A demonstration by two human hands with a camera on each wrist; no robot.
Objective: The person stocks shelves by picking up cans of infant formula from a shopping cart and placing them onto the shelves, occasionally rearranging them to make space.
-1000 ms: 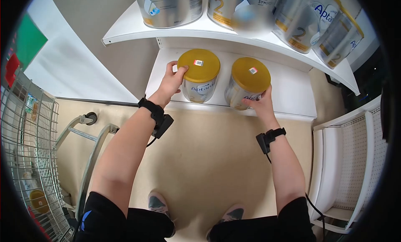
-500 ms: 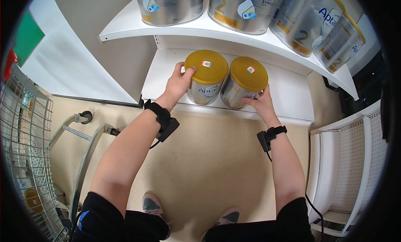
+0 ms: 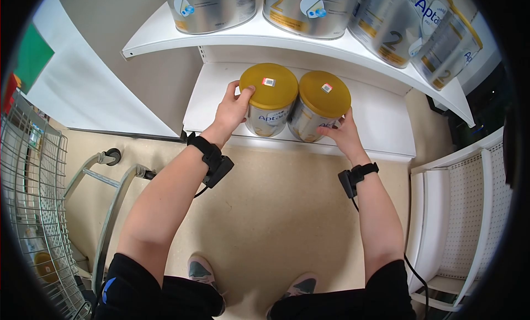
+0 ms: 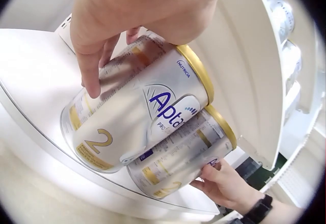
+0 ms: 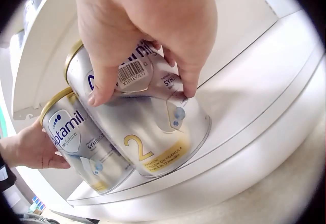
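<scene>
Two silver formula tins with gold lids stand side by side on the white lower shelf. My left hand grips the left formula tin by its outer side, thumb on the lid's edge. Around the outer side of the right formula tin curls my right hand, its thumb on the front. The right wrist view shows that thumb beside a barcode label. Both lids carry a small sticker, and their rims come right up to each other.
Above overhangs a curved upper shelf bearing several larger-looking formula tins. A wire shopping cart stands at the left, with a gold-lidded tin inside. White shelving with a perforated panel is at the right.
The left tin has moved right with my left hand and the right tin slightly left, so the gap between them has closed. Both hands have kept their hold.
</scene>
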